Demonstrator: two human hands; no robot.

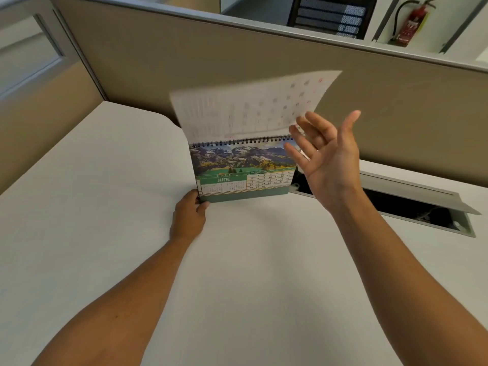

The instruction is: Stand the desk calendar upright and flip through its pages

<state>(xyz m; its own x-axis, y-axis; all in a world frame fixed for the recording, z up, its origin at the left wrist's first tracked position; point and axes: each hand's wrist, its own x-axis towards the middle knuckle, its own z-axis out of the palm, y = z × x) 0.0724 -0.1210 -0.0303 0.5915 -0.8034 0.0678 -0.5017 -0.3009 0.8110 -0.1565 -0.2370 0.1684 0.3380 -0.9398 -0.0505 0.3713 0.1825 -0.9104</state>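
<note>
The desk calendar (243, 171) stands upright on the white desk (111, 212), spiral binding on top. Its front page shows a mountain photo and a green JUNE block with a date grid. One white page (253, 104) is in the air above the binding, blurred, its back side with faint dates facing me. My left hand (188, 216) grips the calendar's lower left corner at the base. My right hand (326, 151) hovers at the calendar's right end, palm toward me, fingers spread, holding nothing; the fingertips are close to the raised page's lower right edge.
A beige partition wall (396, 109) runs right behind the calendar. To the right, an open cable hatch (412, 204) with a raised grey lid cuts into the desk. A red fire extinguisher (412, 22) hangs on the far wall.
</note>
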